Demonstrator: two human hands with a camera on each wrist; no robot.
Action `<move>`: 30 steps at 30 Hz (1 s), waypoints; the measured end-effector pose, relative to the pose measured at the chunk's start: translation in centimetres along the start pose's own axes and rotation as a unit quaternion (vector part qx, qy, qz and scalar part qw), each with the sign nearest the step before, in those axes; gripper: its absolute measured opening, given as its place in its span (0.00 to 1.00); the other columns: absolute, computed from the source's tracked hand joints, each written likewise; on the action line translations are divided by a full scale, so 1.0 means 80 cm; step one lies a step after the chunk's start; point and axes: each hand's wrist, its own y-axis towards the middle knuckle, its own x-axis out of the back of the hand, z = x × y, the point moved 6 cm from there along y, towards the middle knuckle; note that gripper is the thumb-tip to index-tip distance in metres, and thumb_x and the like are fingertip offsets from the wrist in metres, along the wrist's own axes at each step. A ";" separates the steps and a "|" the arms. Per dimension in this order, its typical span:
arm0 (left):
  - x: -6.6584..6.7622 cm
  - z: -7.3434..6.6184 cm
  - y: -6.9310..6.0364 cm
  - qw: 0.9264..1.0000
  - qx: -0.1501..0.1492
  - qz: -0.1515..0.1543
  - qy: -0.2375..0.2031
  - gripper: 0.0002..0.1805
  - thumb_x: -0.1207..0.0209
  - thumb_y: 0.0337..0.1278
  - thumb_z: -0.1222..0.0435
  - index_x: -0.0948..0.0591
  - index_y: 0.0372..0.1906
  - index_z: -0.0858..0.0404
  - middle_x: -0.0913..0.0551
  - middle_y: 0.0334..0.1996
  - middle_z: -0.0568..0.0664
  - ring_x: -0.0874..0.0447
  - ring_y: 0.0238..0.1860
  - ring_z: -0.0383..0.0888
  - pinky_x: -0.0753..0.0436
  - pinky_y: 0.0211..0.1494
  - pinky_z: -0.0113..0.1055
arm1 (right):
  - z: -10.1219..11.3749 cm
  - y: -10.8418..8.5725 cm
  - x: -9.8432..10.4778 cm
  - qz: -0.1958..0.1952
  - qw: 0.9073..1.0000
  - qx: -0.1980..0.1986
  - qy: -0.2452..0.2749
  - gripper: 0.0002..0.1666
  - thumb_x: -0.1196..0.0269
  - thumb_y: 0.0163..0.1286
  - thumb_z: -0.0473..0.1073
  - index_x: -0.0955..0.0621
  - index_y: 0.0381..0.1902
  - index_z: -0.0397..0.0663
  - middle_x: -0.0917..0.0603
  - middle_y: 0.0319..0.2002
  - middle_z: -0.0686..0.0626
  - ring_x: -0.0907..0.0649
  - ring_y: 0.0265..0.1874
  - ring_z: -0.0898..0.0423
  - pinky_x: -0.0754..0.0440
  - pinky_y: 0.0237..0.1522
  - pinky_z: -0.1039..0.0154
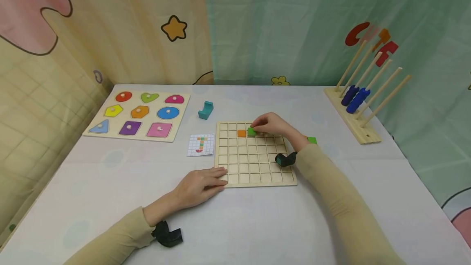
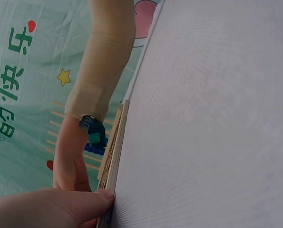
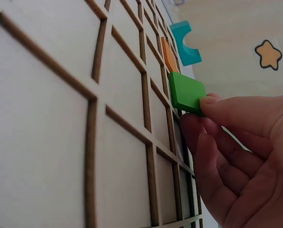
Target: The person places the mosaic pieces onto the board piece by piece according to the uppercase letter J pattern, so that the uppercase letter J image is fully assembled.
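In the head view my right hand [image 1: 273,124] pinches a green square tile [image 1: 251,132] at the wooden grid board [image 1: 257,185]. The right wrist view shows that green tile [image 3: 187,93] tilted between thumb and fingers, one edge at a cell. Just left of it, an orange square tile [image 1: 241,133] sits in a cell of the same row. My left hand [image 1: 200,187] lies at the board's lower left corner, fingers stretched onto its edge. In the left wrist view, the thumb [image 2: 91,203] touches the board's side. A printed pattern card [image 1: 200,145] lies left of the board.
At the back left lies a shape puzzle board [image 1: 167,138] with knobbed pieces. A teal curved block [image 1: 206,110] stands behind the card. A wooden peg rack [image 1: 369,136] with blue beads is at the right. Another green piece [image 1: 312,140] shows beyond my right wrist.
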 end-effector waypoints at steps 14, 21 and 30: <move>0.000 0.000 0.000 1.000 -0.005 -0.003 0.005 0.12 0.38 0.57 0.61 0.14 0.45 0.59 0.21 0.55 0.51 0.27 0.60 0.45 0.25 0.59 0.42 | 0.010 -0.008 -0.005 -0.010 0.998 0.017 -0.059 0.15 0.37 0.64 0.41 0.18 0.48 0.42 0.18 0.45 0.45 0.19 0.43 0.50 0.20 0.41 0.59; -0.001 -0.001 0.001 1.000 -0.005 0.001 0.002 0.13 0.38 0.57 0.61 0.14 0.46 0.60 0.22 0.56 0.51 0.27 0.60 0.44 0.26 0.59 0.41 | 0.010 -0.040 0.023 -0.036 0.998 0.037 -0.036 0.20 0.37 0.65 0.43 0.21 0.53 0.41 0.20 0.48 0.43 0.20 0.45 0.48 0.21 0.47 0.54; 0.001 0.000 0.000 1.000 -0.006 -0.003 0.008 0.12 0.38 0.57 0.61 0.14 0.45 0.59 0.21 0.55 0.50 0.27 0.60 0.44 0.25 0.59 0.42 | -0.010 -0.086 0.080 -0.101 0.995 0.007 -0.004 0.26 0.38 0.66 0.50 0.23 0.56 0.39 0.21 0.51 0.42 0.21 0.46 0.48 0.23 0.52 0.51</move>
